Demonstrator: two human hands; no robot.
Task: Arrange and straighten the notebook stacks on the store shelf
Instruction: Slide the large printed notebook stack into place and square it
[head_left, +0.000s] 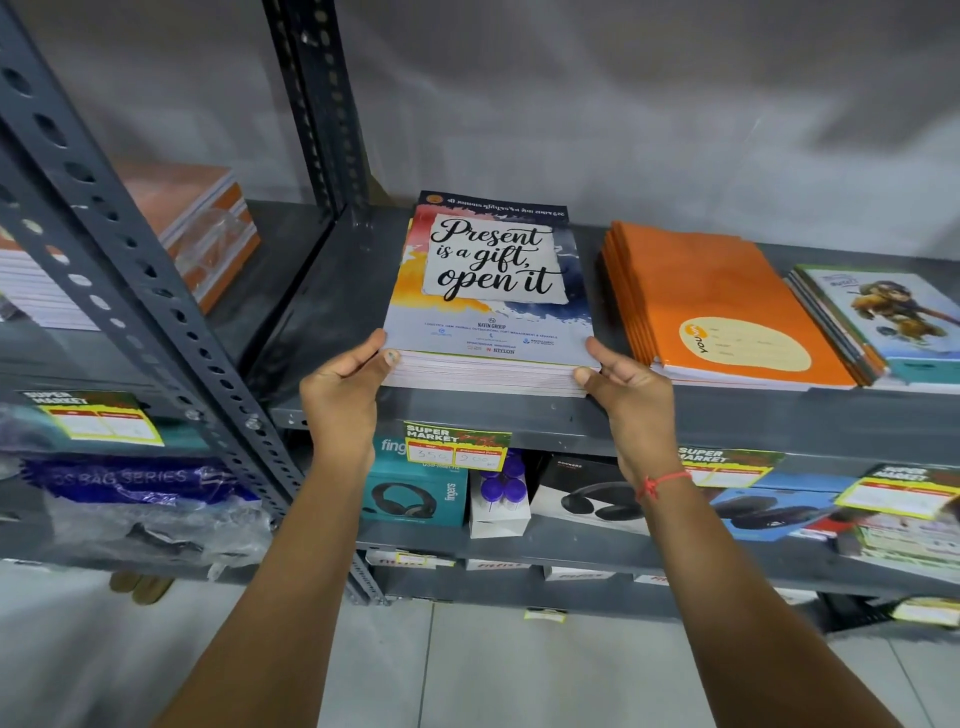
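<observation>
A stack of notebooks with a "Present is a gift, open it" cover lies on the grey metal shelf, its near edge at the shelf front. My left hand grips the stack's near left corner, thumb on the page edges. My right hand grips the near right corner in the same way. To the right lies a stack of orange notebooks, slightly fanned. Further right is a stack with a cartoon monkey cover, partly cut off by the frame edge.
A slotted steel upright stands on the left, with orange-edged notebook stacks on the neighbouring shelf behind it. Below are boxed headphones, price tags and bagged goods. Grey tile floor lies underneath.
</observation>
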